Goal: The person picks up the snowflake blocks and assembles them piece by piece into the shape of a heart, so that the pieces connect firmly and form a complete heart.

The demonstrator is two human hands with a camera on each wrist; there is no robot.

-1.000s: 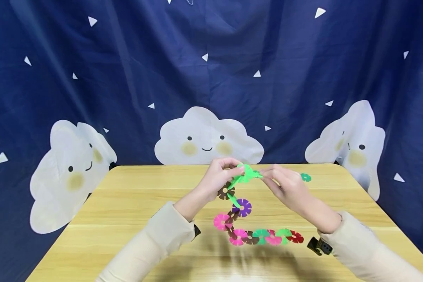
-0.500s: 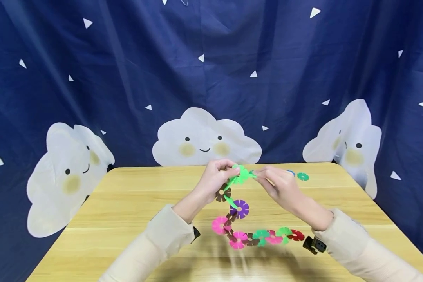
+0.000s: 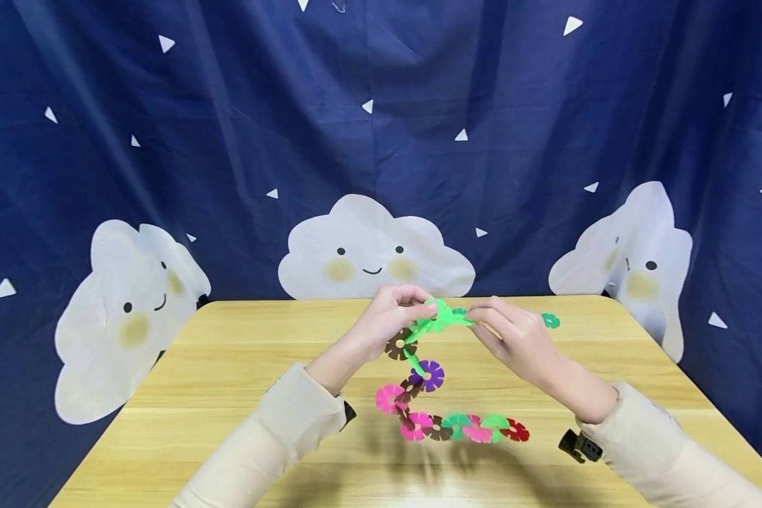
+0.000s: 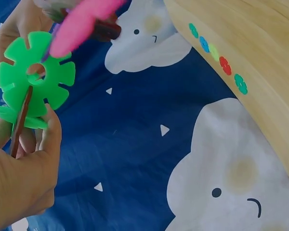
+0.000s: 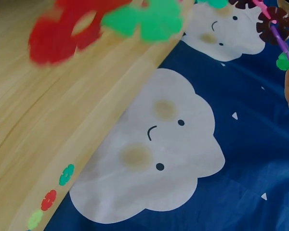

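My left hand (image 3: pixel 390 321) pinches a bright green slotted disc (image 3: pixel 443 316) at the upper end of a chain of interlocking flower-shaped plastic discs. From it the chain hangs through a brown disc (image 3: pixel 398 344), a purple disc (image 3: pixel 428 376) and a pink disc (image 3: pixel 389 398). Its lower stretch runs rightward to a red disc (image 3: pixel 515 430). To the right, my right hand (image 3: pixel 514 331) pinches the edge of a green piece against the held disc; its fingertips hide part of it. In the left wrist view a green disc (image 4: pixel 58 91) faces the camera beside the fingers.
A row of loose discs lies along the table's far edge, including a blue disc (image 4: pixel 204 44), a red disc (image 4: pixel 225 66) and a teal disc (image 3: pixel 550 320). Behind the wooden table (image 3: pixel 260 374) hangs a dark blue curtain (image 3: pixel 419 169) with clouds.
The hanging part of the chain has swung a little to the left. Both hands stay at almost the same place, still holding the green pieces.
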